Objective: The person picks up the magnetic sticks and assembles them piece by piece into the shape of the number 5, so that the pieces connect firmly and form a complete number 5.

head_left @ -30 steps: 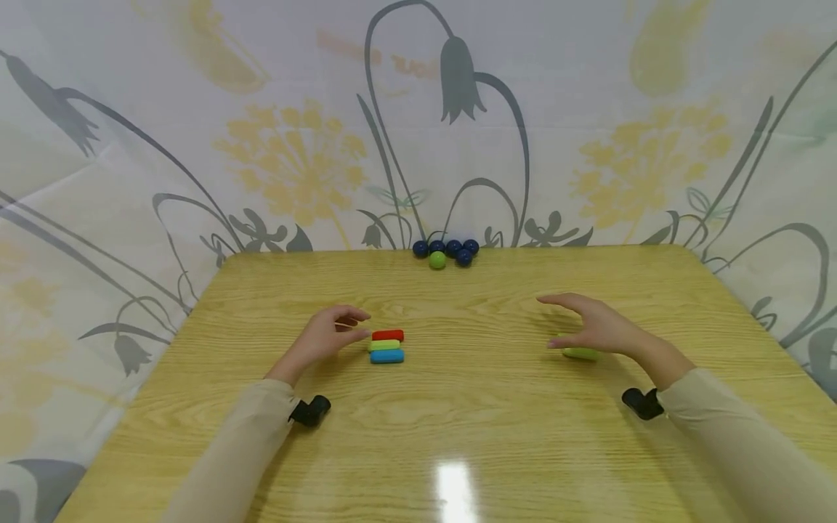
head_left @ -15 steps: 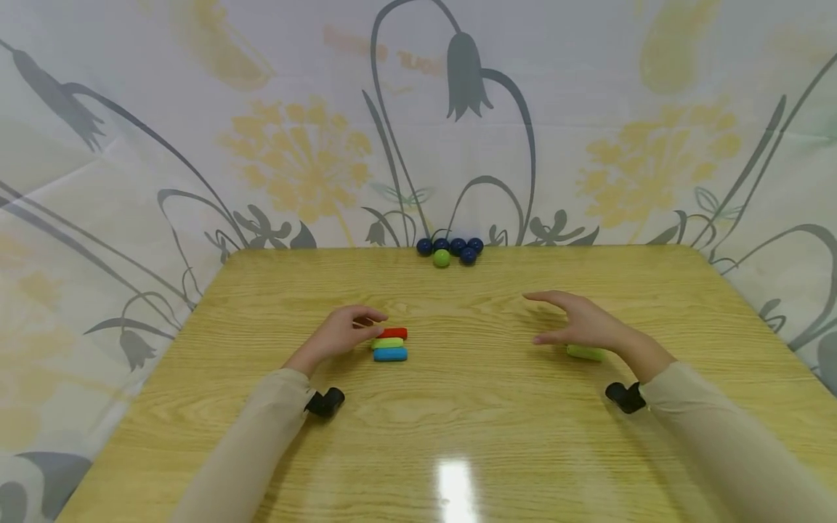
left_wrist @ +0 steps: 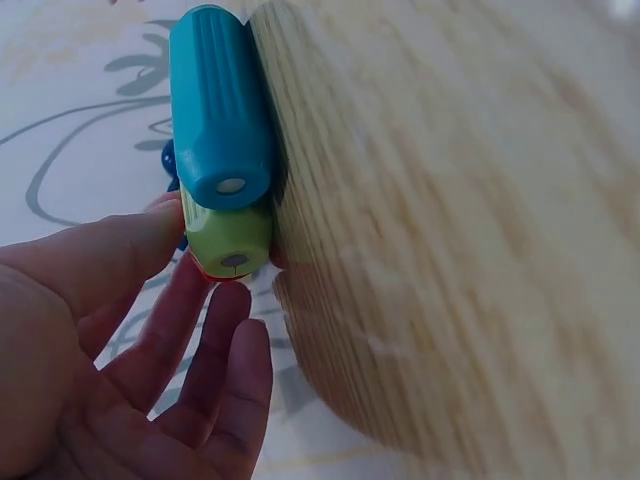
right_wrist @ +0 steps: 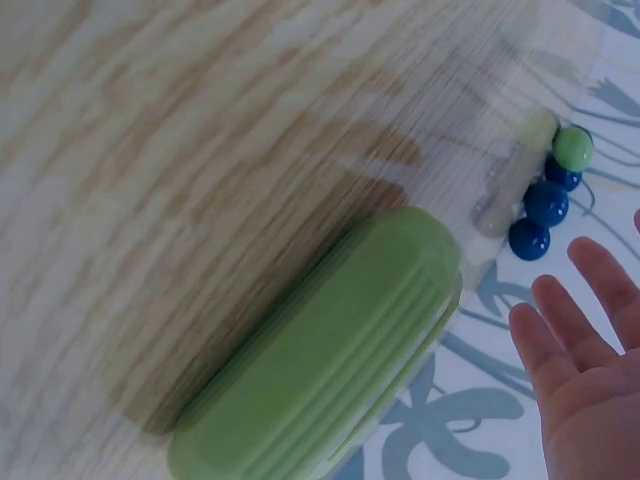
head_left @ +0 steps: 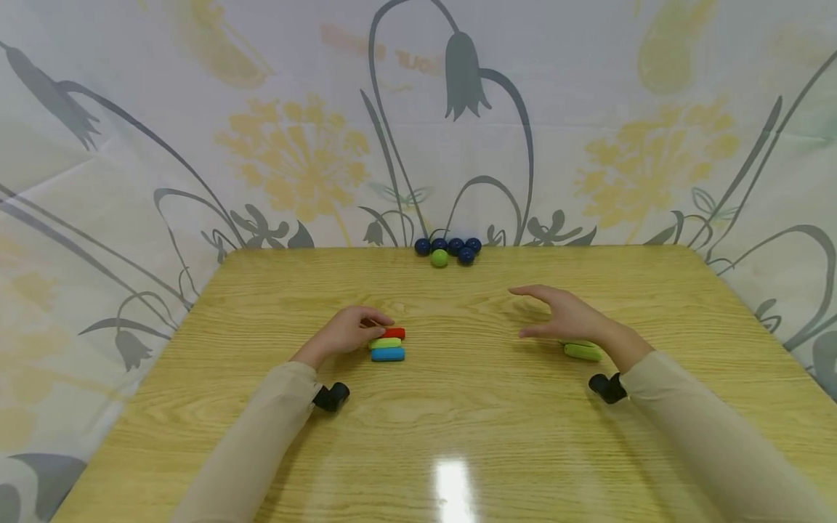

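Red, yellow-green and blue magnetic rods lie side by side on the table left of the middle. My left hand [head_left: 349,330] has its thumb and fingers at the left end of the red magnetic rod [head_left: 395,333], pinching it. The yellow-green rod [left_wrist: 230,235] and the blue rod [left_wrist: 215,100] show metal discs on their ends in the left wrist view; the red one is mostly hidden there. My right hand [head_left: 569,316] hovers, fingers and thumb spread, holding nothing. Just beside and below it lies a green rod [right_wrist: 320,360], with the edge of another green piece behind it.
Several dark blue balls [head_left: 466,256] and one green ball [head_left: 439,258] sit at the back edge of the wooden table [head_left: 418,414]. A flower-printed cloth [head_left: 556,109] hangs behind. Black wrist cameras [head_left: 608,388] are strapped at both sleeves.
My left hand has moved right, and its fingers have come together at the red rod. My right hand has drifted left, uncovering more of the green rod. The rods have stayed put.
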`<control>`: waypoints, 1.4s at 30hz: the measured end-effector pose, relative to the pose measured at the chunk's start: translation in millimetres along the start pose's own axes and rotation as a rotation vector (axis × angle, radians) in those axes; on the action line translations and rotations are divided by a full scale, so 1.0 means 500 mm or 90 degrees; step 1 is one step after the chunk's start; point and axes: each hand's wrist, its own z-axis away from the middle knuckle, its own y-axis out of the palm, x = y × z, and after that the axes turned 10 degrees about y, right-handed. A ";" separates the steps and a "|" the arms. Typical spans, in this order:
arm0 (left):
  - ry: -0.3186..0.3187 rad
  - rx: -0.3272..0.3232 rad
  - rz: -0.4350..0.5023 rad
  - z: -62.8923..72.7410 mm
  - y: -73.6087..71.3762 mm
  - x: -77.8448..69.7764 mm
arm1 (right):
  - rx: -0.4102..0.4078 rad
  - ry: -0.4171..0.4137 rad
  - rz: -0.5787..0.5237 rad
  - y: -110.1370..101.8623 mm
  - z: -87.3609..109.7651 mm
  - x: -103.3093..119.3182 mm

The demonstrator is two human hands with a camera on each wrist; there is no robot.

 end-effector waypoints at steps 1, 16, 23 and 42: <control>0.002 0.002 -0.006 0.000 0.000 -0.001 | 0.001 0.000 0.001 0.000 -0.002 0.002; 0.007 -0.002 -0.053 -0.012 -0.007 0.010 | -0.008 -0.012 -0.015 0.002 -0.050 0.010; 0.019 -0.012 -0.075 -0.012 -0.006 0.014 | -0.017 -0.011 -0.044 -0.005 -0.081 0.012; 0.034 -0.059 0.022 -0.033 0.033 -0.044 | -0.013 0.007 -0.092 -0.002 -0.127 0.011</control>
